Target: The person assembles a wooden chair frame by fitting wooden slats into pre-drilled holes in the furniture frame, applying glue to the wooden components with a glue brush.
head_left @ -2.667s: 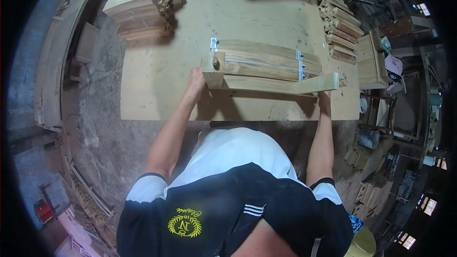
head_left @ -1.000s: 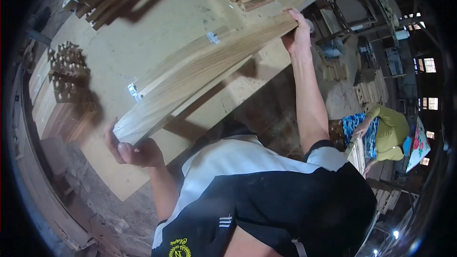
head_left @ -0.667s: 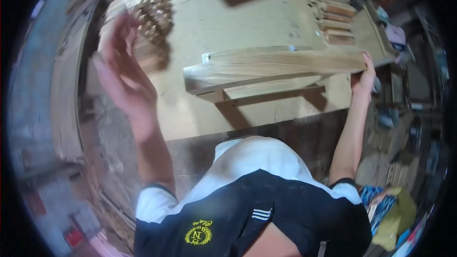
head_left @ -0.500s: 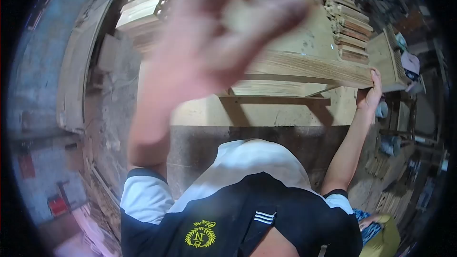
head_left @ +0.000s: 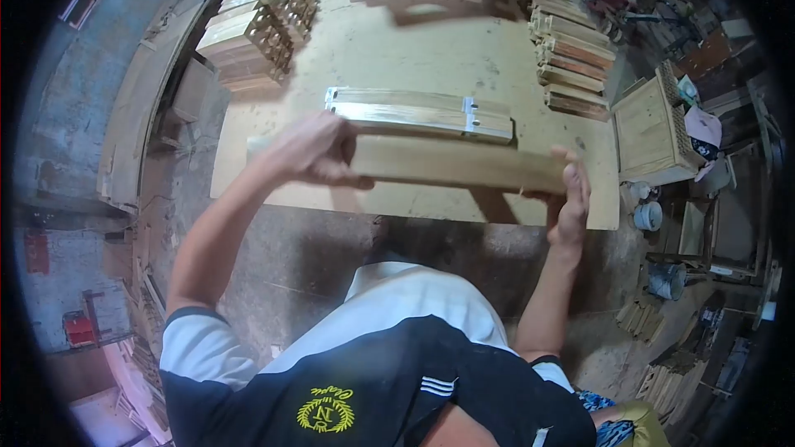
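One plank point(head_left: 455, 164) over counter point(head_left: 397, 54) front edge, left hand point(head_left: 319, 147), right hand point(head_left: 570, 203) fingers grasping it; likely stiff, lightish; hold near ends.

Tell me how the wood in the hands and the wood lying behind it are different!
The front board is in the left hand and right hand, while the back piece lies on the table. The back piece has shiny metal bits; the front board shows none. Both are long and pale.
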### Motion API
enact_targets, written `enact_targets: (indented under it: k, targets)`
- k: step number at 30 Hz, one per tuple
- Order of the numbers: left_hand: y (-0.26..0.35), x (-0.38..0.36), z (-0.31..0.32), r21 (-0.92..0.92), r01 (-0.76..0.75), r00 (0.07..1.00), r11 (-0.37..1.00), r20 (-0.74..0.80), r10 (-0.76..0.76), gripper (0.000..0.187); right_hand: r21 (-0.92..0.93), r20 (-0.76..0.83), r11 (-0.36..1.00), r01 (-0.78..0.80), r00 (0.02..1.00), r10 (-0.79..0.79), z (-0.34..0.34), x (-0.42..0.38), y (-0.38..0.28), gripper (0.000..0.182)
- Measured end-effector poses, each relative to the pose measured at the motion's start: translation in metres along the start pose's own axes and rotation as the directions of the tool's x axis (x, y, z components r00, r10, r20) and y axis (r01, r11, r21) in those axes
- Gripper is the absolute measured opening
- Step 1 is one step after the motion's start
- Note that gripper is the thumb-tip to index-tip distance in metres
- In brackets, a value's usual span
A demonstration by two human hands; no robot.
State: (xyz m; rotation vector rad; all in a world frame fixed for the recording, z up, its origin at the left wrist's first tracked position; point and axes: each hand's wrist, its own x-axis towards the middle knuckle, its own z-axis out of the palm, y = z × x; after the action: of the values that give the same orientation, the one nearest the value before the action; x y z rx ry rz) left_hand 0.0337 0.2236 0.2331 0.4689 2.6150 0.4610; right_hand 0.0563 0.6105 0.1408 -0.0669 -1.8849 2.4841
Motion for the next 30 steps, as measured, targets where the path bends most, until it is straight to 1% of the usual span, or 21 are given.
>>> enact_targets:
  k: [2,3,5,8,9,12,13,14,16,17,18,19,20,21,22,23,24,25,26,27,30]
  targets:
    - [0.000,-0.017,0.018,0.073,-0.182,0.967,0.981,-0.170,0.192,0.046,-0.092,-0.016,0.991,0.093,0.995,-0.095,-0.012,-0.015,0.014,0.050]
    - [-0.002,-0.024,0.025,0.085,-0.175,0.966,0.981,-0.178,0.188,0.044,-0.132,-0.007,0.979,0.154,0.988,-0.156,-0.008,-0.022,0.010,0.055]
    - [0.012,-0.038,0.024,0.102,-0.146,0.966,0.984,-0.202,0.164,0.043,-0.114,0.010,0.970,0.216,0.976,-0.216,-0.007,-0.034,-0.003,0.060]
    - [0.034,-0.058,-0.001,0.241,-0.111,0.947,0.964,-0.268,0.176,0.046,-0.070,-0.019,0.952,0.298,0.954,-0.300,0.002,-0.040,-0.030,0.072]
    - [0.038,-0.059,-0.010,0.313,-0.144,0.916,0.939,-0.316,0.246,0.048,-0.054,-0.034,0.944,0.327,0.944,-0.329,0.004,-0.038,-0.036,0.077]
    - [0.024,-0.041,-0.030,0.466,-0.139,0.822,0.874,-0.438,0.364,0.050,-0.096,-0.007,0.887,0.452,0.891,-0.455,0.002,-0.014,-0.038,0.089]
    - [0.027,-0.032,-0.041,0.482,-0.141,0.759,0.865,-0.508,0.407,0.052,-0.186,0.031,0.839,0.511,0.857,-0.514,0.003,-0.004,-0.042,0.094]
    - [0.022,-0.018,-0.050,0.515,-0.131,0.704,0.847,-0.553,0.445,0.052,-0.228,0.016,0.814,0.534,0.838,-0.545,0.009,0.007,-0.046,0.092]
    - [0.005,0.017,-0.071,0.635,-0.067,0.566,0.770,-0.611,0.554,0.053,-0.316,-0.014,0.757,0.571,0.796,-0.606,0.039,0.028,-0.071,0.089]
    - [-0.005,0.035,-0.087,0.670,-0.049,0.520,0.741,-0.616,0.592,0.052,-0.418,0.060,0.663,0.621,0.747,-0.662,0.029,0.042,-0.070,0.084]
    - [-0.017,0.054,-0.104,0.701,-0.027,0.472,0.713,-0.620,0.627,0.052,-0.399,0.060,0.702,0.590,0.781,-0.622,0.015,0.053,-0.065,0.082]
    - [-0.029,0.075,-0.120,0.698,0.000,0.434,0.717,-0.646,0.629,0.052,-0.379,0.061,0.740,0.556,0.813,-0.579,0.000,0.059,-0.057,0.081]
    - [-0.045,0.096,-0.139,0.689,0.032,0.466,0.724,-0.651,0.600,0.052,-0.359,0.063,0.776,0.519,0.843,-0.535,-0.011,0.063,-0.049,0.079]
    - [-0.058,0.118,-0.158,0.695,0.046,0.420,0.717,-0.665,0.618,0.052,-0.336,0.063,0.807,0.486,0.866,-0.496,-0.018,0.064,-0.041,0.067]
    - [-0.070,0.141,-0.178,0.701,0.059,0.374,0.711,-0.676,0.635,0.053,-0.400,0.040,0.826,0.397,0.908,-0.417,-0.029,0.062,-0.027,0.058]
    - [-0.086,0.167,-0.197,0.705,0.063,0.356,0.706,-0.677,0.644,0.053,-0.460,0.008,0.835,0.302,0.942,-0.336,-0.036,0.059,-0.014,0.049]
    - [-0.103,0.193,-0.216,0.710,0.064,0.340,0.701,-0.676,0.654,0.053,-0.517,-0.054,0.842,0.152,0.976,-0.210,-0.029,0.053,-0.013,0.033]
    - [-0.117,0.218,-0.234,0.681,0.085,0.402,0.727,-0.691,0.600,0.053,-0.570,-0.065,0.810,0.140,0.975,-0.214,-0.045,0.054,0.014,0.025]
    - [-0.128,0.241,-0.250,0.672,0.100,0.441,0.734,-0.691,0.573,0.054,-0.582,-0.106,0.811,0.059,0.983,-0.148,-0.056,0.045,0.038,0.022]
    - [-0.143,0.269,-0.265,0.680,0.109,0.433,0.725,-0.689,0.582,0.055,-0.589,-0.153,0.808,-0.028,0.985,-0.077,-0.060,0.042,0.051,0.019]
    - [-0.195,0.352,-0.294,0.727,0.129,0.413,0.674,-0.657,0.631,0.055,-0.487,-0.269,0.853,-0.188,0.961,0.059,-0.048,0.037,0.058,0.016]
